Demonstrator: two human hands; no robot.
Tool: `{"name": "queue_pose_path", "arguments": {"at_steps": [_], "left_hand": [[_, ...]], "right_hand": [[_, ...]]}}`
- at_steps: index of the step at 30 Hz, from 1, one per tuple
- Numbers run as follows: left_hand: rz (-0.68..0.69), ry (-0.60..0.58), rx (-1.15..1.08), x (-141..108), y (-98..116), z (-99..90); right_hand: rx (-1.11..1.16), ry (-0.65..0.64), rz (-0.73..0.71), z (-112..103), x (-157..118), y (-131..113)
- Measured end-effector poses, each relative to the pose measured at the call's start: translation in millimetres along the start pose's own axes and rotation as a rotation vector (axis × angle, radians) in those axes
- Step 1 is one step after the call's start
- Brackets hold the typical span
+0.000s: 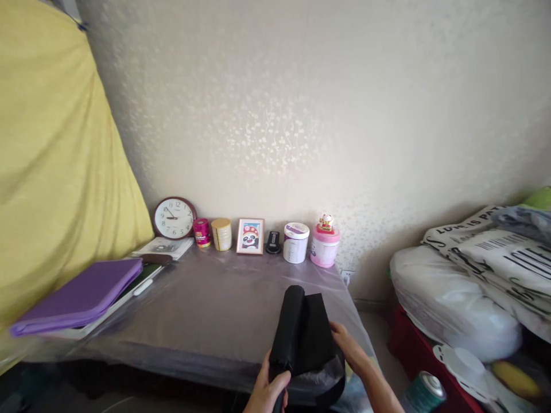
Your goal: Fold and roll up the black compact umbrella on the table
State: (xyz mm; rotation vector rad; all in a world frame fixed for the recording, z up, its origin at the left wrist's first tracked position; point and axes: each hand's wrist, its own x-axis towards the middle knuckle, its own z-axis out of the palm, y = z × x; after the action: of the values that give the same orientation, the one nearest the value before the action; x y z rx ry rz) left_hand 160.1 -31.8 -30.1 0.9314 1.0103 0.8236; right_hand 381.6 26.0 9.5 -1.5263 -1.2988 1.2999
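In the head view a black rolled sheet (pixel 289 327) is in front of me, above the near right part of the table. One side forms a thick roll, and a flat black flap (pixel 316 332) extends from it to the right. My left hand (pixel 272 387) is closed around the roll's lower end, thumb across the front. At the flap's right edge, my right hand (pixel 348 344) grips it, with some fingers hidden behind. More black material hangs below, over the table's front edge; its exact kind cannot be made out.
Along the wall stand a clock (pixel 174 218), several canisters such as a white one (pixel 295 244), and a panda picture frame (pixel 250 236). A purple folder (pixel 81 295) lies left on the plastic-covered table (pixel 206 310). Stuffed bags (pixel 451 292) and a spray can (pixel 424 393) are right.
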Motion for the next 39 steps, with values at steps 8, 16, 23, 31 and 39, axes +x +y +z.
{"name": "queue_pose_path", "arguments": {"at_steps": [8, 16, 23, 31, 39], "left_hand": [[0.006, 0.009, 0.032, -6.6, 6.6, 9.3], [-0.032, 0.017, 0.070, -13.1, 14.9, 12.7], [-0.029, 0.014, 0.106, -14.4, 17.0, 12.6], [0.077, 0.041, 0.217, -1.7, 7.5, 9.5], [0.118, 0.042, 0.237, 5.2, 3.9, 5.9]], "right_hand": [[-0.424, 0.331, -0.094, -6.0, 8.7, -25.1], [-0.635, 0.380, -0.132, 6.8, 20.5, -22.9], [-0.240, 0.194, -0.090, 42.0, 32.3, -56.6], [-0.337, 0.164, -0.064, 91.5, 53.8, -65.9], [-0.880, 0.233, -0.189, 111.1, 55.0, -65.2]]}}
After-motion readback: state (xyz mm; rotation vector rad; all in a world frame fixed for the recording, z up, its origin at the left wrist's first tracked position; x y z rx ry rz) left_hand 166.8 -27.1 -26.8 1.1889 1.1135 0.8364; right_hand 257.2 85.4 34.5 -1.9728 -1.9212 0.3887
